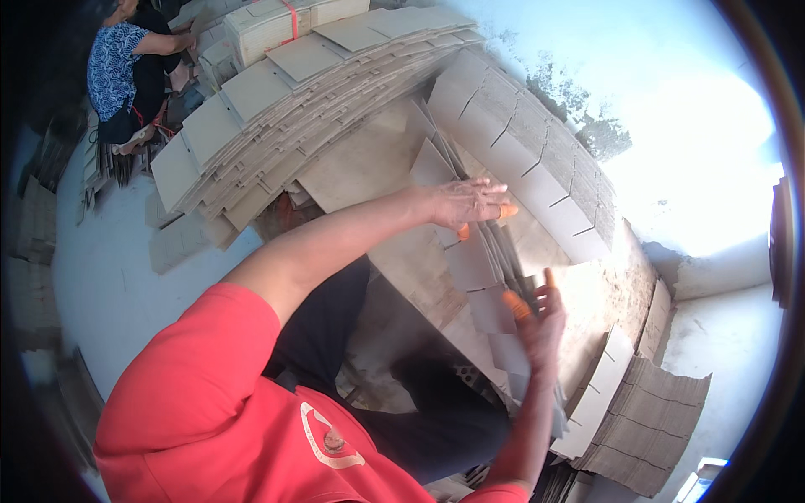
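Observation:
A row of thin slotted cardboard strips stands on edge across a pale board, some with white faces. My left hand lies over its far part, fingers stretched out and thumb on the near side. Toward the near end, my right hand has the strips between its thumb and forefinger; it is slightly blurred. Orange finger covers sit on the thumb and a finger of each hand. White slotted cardboard pieces stand along the near side of the strips. The undersides of my fingers are partly hidden.
The board rests above my dark-trousered legs. Beyond it rises a large stack of flat cardboard. A long row of slotted cardboard stands by the wall, with corrugated sheets at right. Another person sits far left.

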`<state>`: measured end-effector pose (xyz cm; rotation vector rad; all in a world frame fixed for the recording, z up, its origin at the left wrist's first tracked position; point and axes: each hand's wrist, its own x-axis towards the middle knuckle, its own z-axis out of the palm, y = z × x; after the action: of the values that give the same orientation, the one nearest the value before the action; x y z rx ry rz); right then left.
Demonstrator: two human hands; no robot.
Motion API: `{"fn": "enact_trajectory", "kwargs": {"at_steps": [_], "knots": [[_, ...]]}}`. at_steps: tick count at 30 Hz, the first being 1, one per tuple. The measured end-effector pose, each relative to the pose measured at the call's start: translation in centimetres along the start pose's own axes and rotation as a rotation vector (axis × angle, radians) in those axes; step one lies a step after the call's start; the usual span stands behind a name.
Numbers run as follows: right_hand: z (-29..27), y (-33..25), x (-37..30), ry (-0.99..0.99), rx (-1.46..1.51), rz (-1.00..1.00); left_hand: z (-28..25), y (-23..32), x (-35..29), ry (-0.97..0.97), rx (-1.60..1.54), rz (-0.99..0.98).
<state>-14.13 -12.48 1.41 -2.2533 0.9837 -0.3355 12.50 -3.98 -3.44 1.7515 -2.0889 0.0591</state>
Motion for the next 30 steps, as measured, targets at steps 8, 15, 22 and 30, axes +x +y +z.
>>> {"fn": "enact_trajectory", "kwargs": {"at_steps": [8,15,22,30], "knots": [[-1.8,-1.8,-6.4,0.336,-0.428,-0.319,-8.7,7.7,-1.8,0.25,0.194,0.212],[-4.4,-5.7,-10.0,0.788,-0.657,-0.601,-22.3,7.3,-11.7,0.699,0.971,-0.066],[2.5,4.3,-12.7,0.197,-0.452,-0.172,-20.4,-2.5,-20.5,0.396,0.88,-0.628],[6.2,5.4,-18.2,-0.117,-0.375,-0.034,-0.4,15.2,-29.9,0.175,0.142,-0.469]]}}
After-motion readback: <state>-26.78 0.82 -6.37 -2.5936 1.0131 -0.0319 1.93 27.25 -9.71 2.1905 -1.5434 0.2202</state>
